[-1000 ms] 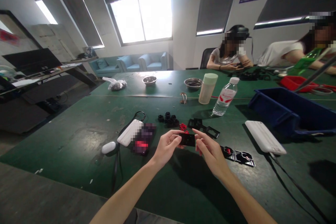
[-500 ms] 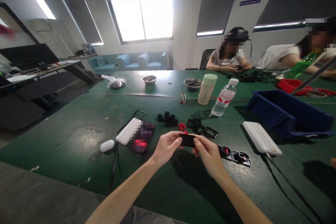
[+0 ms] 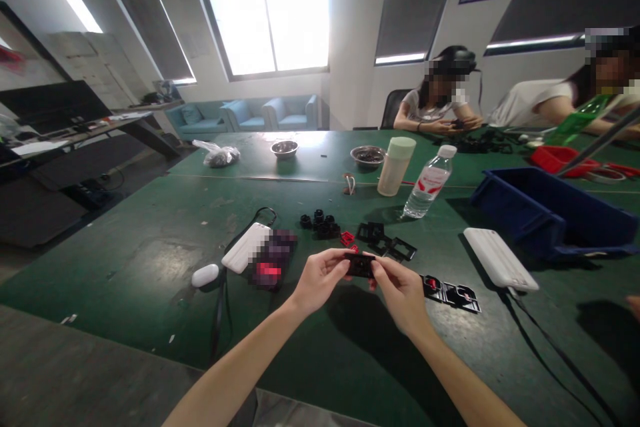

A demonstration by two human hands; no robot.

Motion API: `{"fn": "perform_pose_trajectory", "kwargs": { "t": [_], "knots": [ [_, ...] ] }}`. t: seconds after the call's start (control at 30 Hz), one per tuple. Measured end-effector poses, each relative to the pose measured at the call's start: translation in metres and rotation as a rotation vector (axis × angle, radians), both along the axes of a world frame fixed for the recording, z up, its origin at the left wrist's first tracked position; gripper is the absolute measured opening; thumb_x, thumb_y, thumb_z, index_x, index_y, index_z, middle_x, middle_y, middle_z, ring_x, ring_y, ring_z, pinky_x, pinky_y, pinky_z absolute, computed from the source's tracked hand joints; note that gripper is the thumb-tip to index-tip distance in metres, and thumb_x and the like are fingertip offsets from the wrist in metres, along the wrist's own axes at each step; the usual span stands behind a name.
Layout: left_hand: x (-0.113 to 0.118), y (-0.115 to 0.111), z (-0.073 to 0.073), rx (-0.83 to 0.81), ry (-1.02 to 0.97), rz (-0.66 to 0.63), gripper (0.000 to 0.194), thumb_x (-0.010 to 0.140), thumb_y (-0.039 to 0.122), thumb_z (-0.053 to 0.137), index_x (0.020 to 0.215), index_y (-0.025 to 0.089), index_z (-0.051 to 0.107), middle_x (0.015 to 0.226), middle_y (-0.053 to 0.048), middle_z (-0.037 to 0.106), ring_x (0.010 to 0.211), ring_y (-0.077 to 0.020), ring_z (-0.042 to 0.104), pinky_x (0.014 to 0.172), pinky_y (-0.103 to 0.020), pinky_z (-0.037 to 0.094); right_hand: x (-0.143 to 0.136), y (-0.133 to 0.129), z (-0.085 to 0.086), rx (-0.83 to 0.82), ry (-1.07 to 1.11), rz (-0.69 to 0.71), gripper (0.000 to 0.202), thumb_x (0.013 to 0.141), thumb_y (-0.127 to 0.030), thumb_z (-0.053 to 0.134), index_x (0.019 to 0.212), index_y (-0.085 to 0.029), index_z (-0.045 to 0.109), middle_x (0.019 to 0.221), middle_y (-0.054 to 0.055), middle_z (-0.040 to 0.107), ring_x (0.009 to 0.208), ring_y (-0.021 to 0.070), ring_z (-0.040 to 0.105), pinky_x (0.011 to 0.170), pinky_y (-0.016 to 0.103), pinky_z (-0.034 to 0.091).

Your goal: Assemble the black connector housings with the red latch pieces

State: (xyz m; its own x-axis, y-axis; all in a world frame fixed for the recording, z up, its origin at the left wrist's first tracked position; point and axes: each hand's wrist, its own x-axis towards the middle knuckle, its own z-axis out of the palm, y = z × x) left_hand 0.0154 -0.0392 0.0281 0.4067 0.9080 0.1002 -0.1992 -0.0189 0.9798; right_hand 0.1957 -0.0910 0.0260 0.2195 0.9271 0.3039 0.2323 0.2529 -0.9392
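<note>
Between my two hands I hold a small black rectangular plastic part [image 3: 360, 265], raised above the green table [image 3: 150, 240]. My left hand [image 3: 320, 277] pinches its left end with thumb and fingers. The right end is gripped by my right hand [image 3: 400, 287] in the same way. Just beyond the fingers lie small red plastic pieces [image 3: 347, 238] and several flat black square frames [image 3: 400, 249]. A cluster of black round parts [image 3: 320, 223] sits behind my left hand. Right of my right hand lie joined black plates [image 3: 453, 293], one with a red piece in it.
A white power bank [image 3: 500, 259] with a cable and a blue bin [image 3: 550, 213] stand at right. Beyond the parts are a water bottle [image 3: 430, 183], a tumbler [image 3: 397, 167] and metal bowls [image 3: 284, 149]. At left lie a phone [image 3: 273, 260] and an earbud case [image 3: 205, 275]. Two people sit opposite.
The black part is tilted slightly differently in my fingers, and both hands have shifted a little to the right. The things on the table have stayed put.
</note>
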Motion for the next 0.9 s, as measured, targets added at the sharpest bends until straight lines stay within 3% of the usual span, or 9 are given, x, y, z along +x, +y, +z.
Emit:
{"fn": "perform_pose_trajectory", "kwargs": {
  "t": [0.3, 0.47, 0.53, 0.63, 0.73, 0.9],
  "knots": [
    [-0.001, 0.0, 0.002, -0.021, -0.018, -0.018, 0.047, 0.087, 0.048, 0.081, 0.117, 0.013, 0.078, 0.111, -0.014, 0.08, 0.099, -0.0263, 0.077, 0.079, -0.033, 0.065, 0.001, 0.001, -0.002, -0.053, 0.023, 0.023, 0.032, 0.097, -0.044, 0.063, 0.109, -0.02, 0.082, 0.076, 0.002, 0.073, 0.057, 0.0172, 0.067, 0.056, 0.029, 0.059],
    [-0.002, 0.0, 0.008, -0.121, -0.065, 0.006, 0.047, 0.084, 0.045, 0.083, 0.118, 0.014, 0.077, 0.1, -0.01, 0.08, 0.082, -0.0193, 0.075, 0.071, -0.028, 0.061, 0.005, 0.001, -0.002, -0.057, -0.08, 0.115, 0.039, 0.107, -0.044, 0.051, 0.129, -0.021, 0.073, 0.083, 0.003, 0.075, 0.067, 0.0191, 0.071, 0.068, 0.034, 0.062],
    [-0.003, 0.002, 0.01, -0.194, -0.104, 0.022, 0.045, 0.083, 0.044, 0.083, 0.115, 0.013, 0.077, 0.097, -0.009, 0.079, 0.075, -0.0167, 0.074, 0.069, -0.026, 0.059, 0.007, 0.001, -0.003, 0.039, -0.166, 0.112, 0.039, 0.109, -0.039, 0.047, 0.142, -0.024, 0.064, 0.104, 0.007, 0.076, 0.078, 0.0193, 0.073, 0.075, 0.036, 0.063],
    [-0.004, 0.005, 0.012, -0.298, -0.164, 0.033, 0.042, 0.081, 0.043, 0.085, 0.109, 0.013, 0.077, 0.096, -0.009, 0.079, 0.072, -0.0147, 0.073, 0.067, -0.024, 0.058, 0.009, 0.003, -0.007, 0.282, -0.383, 0.075, 0.042, 0.105, -0.028, 0.055, 0.148, -0.026, 0.055, 0.135, 0.013, 0.066, 0.109, 0.0242, 0.071, 0.09, 0.042, 0.064],
    [-0.004, 0.005, 0.013, -0.356, -0.18, 0.009, 0.045, 0.078, 0.042, 0.087, 0.111, 0.014, 0.075, 0.095, -0.008, 0.079, 0.072, -0.014, 0.074, 0.068, -0.023, 0.057, 0.009, 0.004, -0.009, 0.465, -0.601, 0.042, 0.045, 0.099, -0.019, 0.064, 0.143, -0.026, 0.056, 0.138, 0.014, 0.063, 0.128, 0.0276, 0.065, 0.105, 0.047, 0.06],
    [-0.004, 0.001, 0.015, -0.308, -0.105, -0.053, 0.048, 0.081, 0.046, 0.085, 0.115, 0.015, 0.073, 0.087, -0.005, 0.075, 0.067, -0.014, 0.071, 0.059, -0.021, 0.054, 0.007, 0.003, -0.012, 0.549, -0.677, 0.003, 0.034, 0.095, -0.014, 0.065, 0.127, -0.028, 0.062, 0.131, 0.011, 0.067, 0.121, 0.0253, 0.07, 0.098, 0.044, 0.064]
  ]
}}
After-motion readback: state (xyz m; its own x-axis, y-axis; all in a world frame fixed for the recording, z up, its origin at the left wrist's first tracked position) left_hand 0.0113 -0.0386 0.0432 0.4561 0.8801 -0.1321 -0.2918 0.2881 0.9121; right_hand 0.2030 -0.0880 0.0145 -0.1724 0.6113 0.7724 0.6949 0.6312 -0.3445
